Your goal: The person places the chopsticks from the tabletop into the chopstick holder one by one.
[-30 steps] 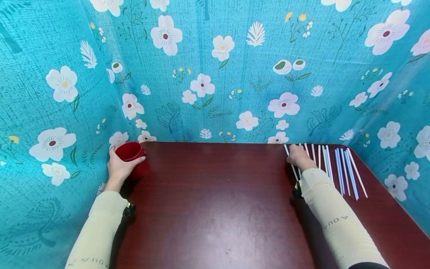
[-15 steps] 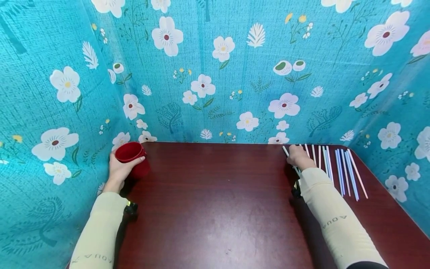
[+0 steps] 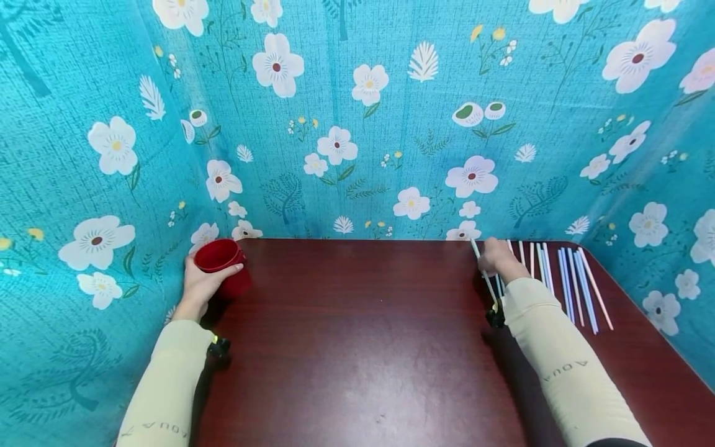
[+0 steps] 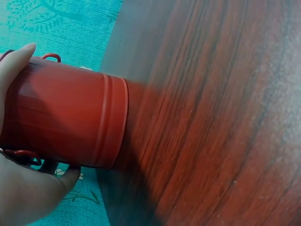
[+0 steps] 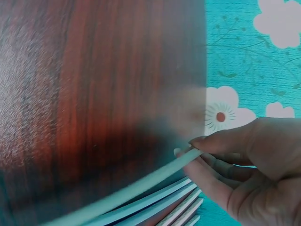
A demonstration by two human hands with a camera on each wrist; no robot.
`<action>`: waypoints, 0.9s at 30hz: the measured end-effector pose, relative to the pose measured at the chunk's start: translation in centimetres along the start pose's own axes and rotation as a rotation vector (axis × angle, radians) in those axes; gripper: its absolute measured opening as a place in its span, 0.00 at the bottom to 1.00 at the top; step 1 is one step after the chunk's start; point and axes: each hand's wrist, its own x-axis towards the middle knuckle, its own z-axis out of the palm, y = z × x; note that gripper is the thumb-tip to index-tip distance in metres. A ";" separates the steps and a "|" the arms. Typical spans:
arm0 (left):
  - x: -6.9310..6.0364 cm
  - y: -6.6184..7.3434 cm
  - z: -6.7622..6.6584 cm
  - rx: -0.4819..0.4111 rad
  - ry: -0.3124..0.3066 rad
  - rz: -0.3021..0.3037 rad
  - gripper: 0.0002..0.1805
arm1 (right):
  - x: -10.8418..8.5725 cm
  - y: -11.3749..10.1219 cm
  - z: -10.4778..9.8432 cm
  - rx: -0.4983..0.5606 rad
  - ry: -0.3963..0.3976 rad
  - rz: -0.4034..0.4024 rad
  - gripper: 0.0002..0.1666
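At the far left of the table in the head view stands a small red bucket (image 3: 237,284) with an open top. My left hand (image 3: 202,284) grips it near the rim, thumb on the near side. Small loop handles on the bucket (image 4: 66,113) show in the left wrist view. On the right, my right hand (image 3: 498,258) pinches the end of a pale green straw (image 5: 131,186) between thumb and index finger. That straw slants slightly above the table, beside several other pastel straws (image 5: 164,201). My right forearm hides part of the row in the head view.
Several straws in blue, pink and white (image 3: 581,288) lie in a row at the table's far right. The dark brown table (image 3: 357,335) spans between both hands. A teal flowered curtain (image 3: 357,136) closes off the back and sides.
The right hand has shifted slightly, and the pale straw it pinches has tilted, its far end now showing higher. The left hand stays on the bucket; the view has shifted a little.
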 end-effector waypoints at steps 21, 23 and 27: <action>-1.0 0.6 1.1 -0.038 -0.052 -0.004 0.60 | -1.6 -1.0 -0.8 0.234 0.106 -0.075 0.06; -1.1 0.7 1.4 -0.036 -0.045 -0.005 0.59 | -1.7 -1.2 -1.1 0.253 0.120 -0.080 0.08; -1.2 0.8 2.1 -0.027 -0.038 -0.018 0.60 | -1.9 -1.7 -1.5 0.294 0.149 -0.100 0.12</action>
